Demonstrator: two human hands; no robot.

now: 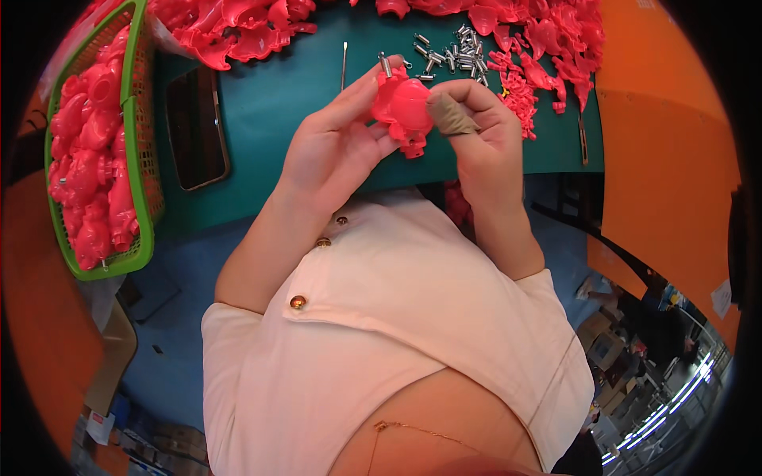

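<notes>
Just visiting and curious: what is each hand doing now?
Left hand: holding a pink plastic piece.
Right hand: holding the same piece's right edge.

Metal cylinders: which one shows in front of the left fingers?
The cylinder at the top edge of the held pink part; the loose cylinders lie on the green table.

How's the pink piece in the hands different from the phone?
The pink piece is bright pink, but the phone is mostly dark. The pink piece is lumpy and rounded, while the phone is a flat rectangle. The pink piece is held up between the left hand and right hand; the phone lies on the table. Both look shiny.
</notes>
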